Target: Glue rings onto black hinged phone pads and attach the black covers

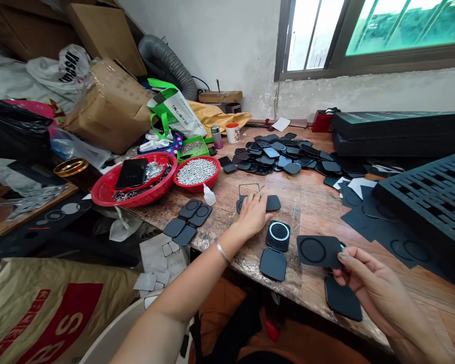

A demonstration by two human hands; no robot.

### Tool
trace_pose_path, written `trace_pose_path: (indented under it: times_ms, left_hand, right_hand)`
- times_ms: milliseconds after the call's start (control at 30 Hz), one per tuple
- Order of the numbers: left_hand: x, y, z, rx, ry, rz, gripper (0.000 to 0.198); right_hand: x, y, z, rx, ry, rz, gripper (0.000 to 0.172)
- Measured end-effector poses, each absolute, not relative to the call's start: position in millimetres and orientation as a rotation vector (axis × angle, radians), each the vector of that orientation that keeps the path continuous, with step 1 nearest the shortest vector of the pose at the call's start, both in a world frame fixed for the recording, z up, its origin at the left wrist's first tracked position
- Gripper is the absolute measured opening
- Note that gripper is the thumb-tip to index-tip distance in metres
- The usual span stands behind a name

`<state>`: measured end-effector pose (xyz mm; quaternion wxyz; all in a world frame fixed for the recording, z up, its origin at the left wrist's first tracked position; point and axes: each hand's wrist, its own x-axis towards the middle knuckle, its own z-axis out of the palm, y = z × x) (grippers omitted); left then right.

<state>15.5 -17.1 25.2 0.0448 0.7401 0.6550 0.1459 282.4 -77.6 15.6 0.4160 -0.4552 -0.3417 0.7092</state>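
My right hand pinches a thin black sheet with a ring mark by its right edge, thumb on top. The sheet hangs over another opened black case, whose lower panel shows beneath. Across the table, my left hand lies palm down with outstretched fingers over a black hinged case, partly covering it. Between the hands sits an open case with a silver ring on its ribbed upper panel and a plain lower panel. A thin rectangular frame lies beyond my left fingers.
Several black cases lie left, near a white dropper bottle. Red baskets stand behind, one holding small metal pins. A pile of black panels fills the back. Slotted black trays and cut sheets occupy the right.
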Motion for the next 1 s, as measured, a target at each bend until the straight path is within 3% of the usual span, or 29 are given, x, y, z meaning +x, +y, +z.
trace_pose_path:
  times_ms: [200, 300, 567, 800, 900, 1000]
  left_hand:
    - [6.4, 1.0, 30.3, 2.390, 1.795, 0.311, 0.047]
    - [0.6, -21.6, 42.7, 2.474, 1.678, 0.308, 0.051]
    - [-63.2, -92.7, 52.5, 2.683, 1.378, 0.209, 0.034]
    - [-132.3, -120.8, 54.2, 2.555, 1.401, -0.046, 0.048]
    - [-124.3, -127.6, 63.5, 2.476, 1.507, 0.035, 0.049]
    - [-82.0, -129.5, 64.9, 2.281, 1.735, 0.316, 0.027]
  right_hand:
    - [287.7, -79.0, 11.2, -1.183, -0.891, 1.748, 0.019]
    - [286.4, -78.7, 12.4, -1.191, -0.896, 1.739, 0.020]
    - [280.6, -79.4, 9.9, -1.198, -0.919, 1.774, 0.020]
    - [270.5, -73.5, 14.1, -1.160, -0.908, 1.754, 0.020]
    - [265.4, -71.9, 17.9, -1.158, -0.910, 1.742, 0.021]
    - [260.7, -70.6, 18.7, -1.166, -0.905, 1.737, 0.022]
